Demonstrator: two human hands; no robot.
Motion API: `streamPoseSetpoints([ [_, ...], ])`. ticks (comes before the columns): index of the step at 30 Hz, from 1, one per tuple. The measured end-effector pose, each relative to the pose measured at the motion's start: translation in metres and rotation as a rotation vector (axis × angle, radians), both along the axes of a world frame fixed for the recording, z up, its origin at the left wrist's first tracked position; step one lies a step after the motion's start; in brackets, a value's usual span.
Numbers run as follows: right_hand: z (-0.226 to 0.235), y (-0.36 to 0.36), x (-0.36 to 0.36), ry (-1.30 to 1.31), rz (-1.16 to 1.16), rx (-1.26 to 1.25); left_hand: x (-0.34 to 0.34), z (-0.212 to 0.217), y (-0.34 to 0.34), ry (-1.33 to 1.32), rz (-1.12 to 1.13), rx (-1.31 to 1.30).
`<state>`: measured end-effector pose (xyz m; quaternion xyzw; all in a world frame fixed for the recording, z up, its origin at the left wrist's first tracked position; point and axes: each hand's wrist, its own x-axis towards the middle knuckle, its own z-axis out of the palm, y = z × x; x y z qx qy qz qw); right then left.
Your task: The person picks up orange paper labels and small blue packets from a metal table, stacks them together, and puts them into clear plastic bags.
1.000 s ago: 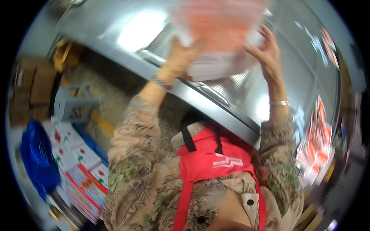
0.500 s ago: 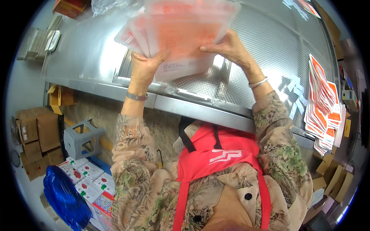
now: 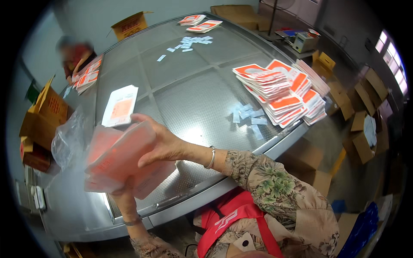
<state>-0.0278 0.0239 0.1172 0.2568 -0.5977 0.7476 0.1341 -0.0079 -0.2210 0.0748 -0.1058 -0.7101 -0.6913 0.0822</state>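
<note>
Left hand (image 3: 124,196), lower left of frame, grasping near edge of translucent orange-printed pouches (image 3: 110,151); its fingers hidden underneath. Right hand (image 3: 162,142), just above and right, clasping same fanned pouches, thumb across face. Just beyond their top edge, white packet with orange panel (image 3: 120,106) lies flat on metal table (image 3: 178,88), long axis running up frame, leaning right; right hand nearer, fingertips beside lower corner, contact unclear. Orange-and-white stacks (image 3: 282,88), right of centre, well apart from both hands.
</note>
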Motion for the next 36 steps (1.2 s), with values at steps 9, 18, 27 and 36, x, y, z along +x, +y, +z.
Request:
streamPoseSetpoints([
  [9, -0.096, 0.018, 0.003, 0.207, -0.408, 0.306, 0.010, -0.037, 0.039, -0.026, 0.011, -0.270],
  [18, -0.035, 0.034, -0.014, -0.037, -0.106, 0.289, -0.028, -0.004, 0.038, 0.116, -0.005, 0.101],
  [27, -0.019, 0.046, -0.019, -0.025, -0.137, 0.241, -0.038, 0.044, 0.075, 0.203, -0.114, 0.135],
  [36, -0.072, 0.054, 0.002, -0.119, -0.176, 0.083, -0.035, -0.030, 0.084, 0.087, -0.001, 0.065],
])
